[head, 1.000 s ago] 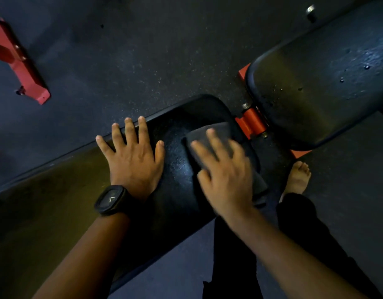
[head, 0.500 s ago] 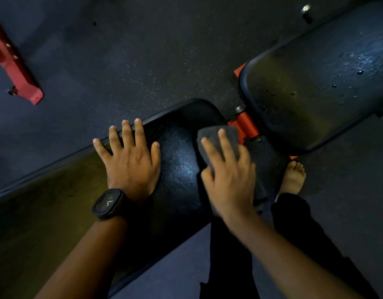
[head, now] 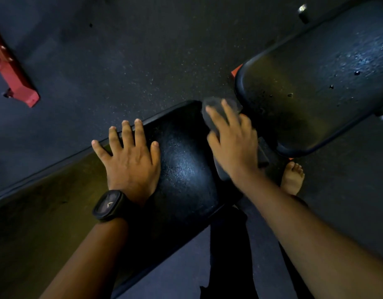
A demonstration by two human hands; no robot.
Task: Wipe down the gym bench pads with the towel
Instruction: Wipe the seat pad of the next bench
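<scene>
Head view: the long black textured vinyl bench pad (head: pixel 182 169) runs on a diagonal, its long axis going from the lower left up to a rounded end at the upper right. That end faces the rounded end of a second black vinyl pad (head: pixel 315 87), which carries on along the same diagonal toward the upper right and is dotted with droplets. The dark grey folded towel (head: pixel 216 111) lies on the rounded end of the long pad, at the edge nearest the second pad, with part of it hanging over the near side. The right hand (head: pixel 233 143) lies palm down on the towel, fingers stretched toward the upper left, its grip flat and pressing rather than curled round the cloth; the forearm comes in from the lower right. The left hand (head: pixel 130 160) lies flat on the long pad beside the towel, fingers spread, grip open and empty, a black square wristwatch (head: pixel 109 205) on the wrist
</scene>
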